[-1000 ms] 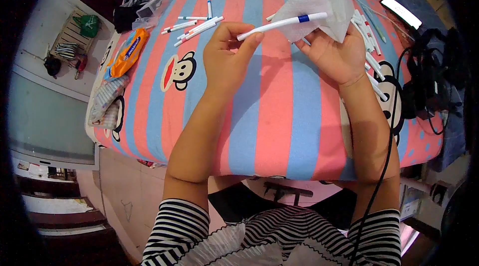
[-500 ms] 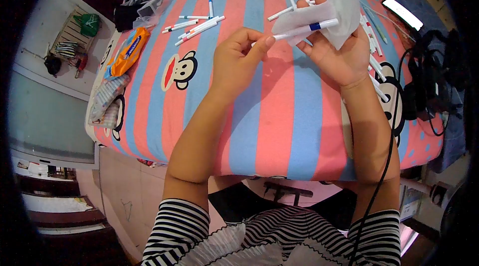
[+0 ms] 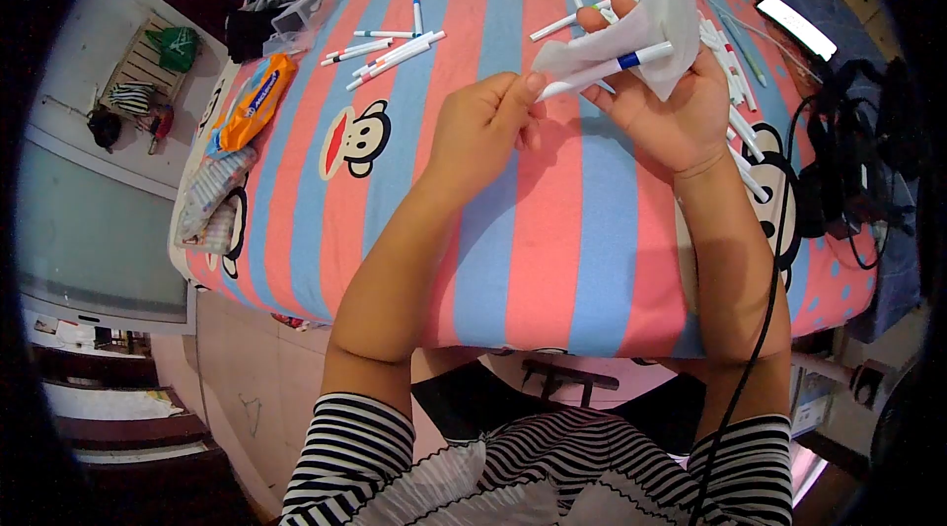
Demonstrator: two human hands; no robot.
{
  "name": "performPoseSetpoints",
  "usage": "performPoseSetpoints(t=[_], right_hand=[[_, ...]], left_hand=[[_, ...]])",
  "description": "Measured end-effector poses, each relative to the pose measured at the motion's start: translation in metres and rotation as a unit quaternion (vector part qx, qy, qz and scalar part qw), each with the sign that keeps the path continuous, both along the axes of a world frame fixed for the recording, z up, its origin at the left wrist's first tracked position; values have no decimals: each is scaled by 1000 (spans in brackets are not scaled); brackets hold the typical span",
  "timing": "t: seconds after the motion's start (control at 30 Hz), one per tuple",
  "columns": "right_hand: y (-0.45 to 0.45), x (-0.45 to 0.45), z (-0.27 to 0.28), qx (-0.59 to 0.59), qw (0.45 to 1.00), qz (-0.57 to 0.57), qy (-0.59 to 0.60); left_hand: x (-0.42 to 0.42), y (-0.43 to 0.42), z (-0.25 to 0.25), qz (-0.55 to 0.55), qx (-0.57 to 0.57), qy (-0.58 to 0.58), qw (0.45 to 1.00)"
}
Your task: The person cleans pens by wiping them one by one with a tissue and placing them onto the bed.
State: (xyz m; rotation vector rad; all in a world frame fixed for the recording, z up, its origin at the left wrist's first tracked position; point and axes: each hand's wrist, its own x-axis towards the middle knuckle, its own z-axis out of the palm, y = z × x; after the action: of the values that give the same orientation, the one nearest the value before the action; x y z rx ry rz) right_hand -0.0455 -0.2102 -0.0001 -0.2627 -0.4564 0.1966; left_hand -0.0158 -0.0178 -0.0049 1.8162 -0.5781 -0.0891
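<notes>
My left hand (image 3: 485,132) pinches the lower left end of a white marker (image 3: 592,73) with a blue band, thumb and index finger pressed together. The marker slants up to the right across a thin white wipe (image 3: 667,15). My right hand (image 3: 671,112) lies palm up under the wipe and holds it, with its fingers curled around behind it; part of them is hidden by the wipe. White markers (image 3: 395,61) with coloured bands lie in a loose group to the left, and more (image 3: 730,72) lie behind and beside my right hand.
The striped bedspread (image 3: 395,230) carries monkey faces. An orange packet (image 3: 256,107) lies at its left edge, by a clear plastic box (image 3: 298,25). A white lit device (image 3: 795,25) and black cables (image 3: 853,161) are at the right. A black cord crosses my right arm.
My left hand has moved right, bringing the marker further across the wipe. The wipe is now folded up around the marker's side, and my right fingers have curled up behind it.
</notes>
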Motion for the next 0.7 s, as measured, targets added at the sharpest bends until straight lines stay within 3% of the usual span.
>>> performPoseSetpoints(t=[0.1, 0.23, 0.4, 0.6, 0.7], right_hand=[[0, 0, 0, -16, 1000, -16, 16], [2, 2, -3, -133, 978, -127, 97], [5, 3, -3, -200, 960, -165, 109], [9, -1, 3, -152, 975, -105, 120], [8, -5, 1, -105, 993, -38, 35]], left_hand=[[1, 0, -2, -5, -7, 13, 1000], [1, 2, 3, 25, 32, 4, 999], [6, 2, 0, 67, -7, -66, 996], [7, 2, -10, 20, 90, -107, 990], [1, 0, -7, -10, 127, -84, 988]])
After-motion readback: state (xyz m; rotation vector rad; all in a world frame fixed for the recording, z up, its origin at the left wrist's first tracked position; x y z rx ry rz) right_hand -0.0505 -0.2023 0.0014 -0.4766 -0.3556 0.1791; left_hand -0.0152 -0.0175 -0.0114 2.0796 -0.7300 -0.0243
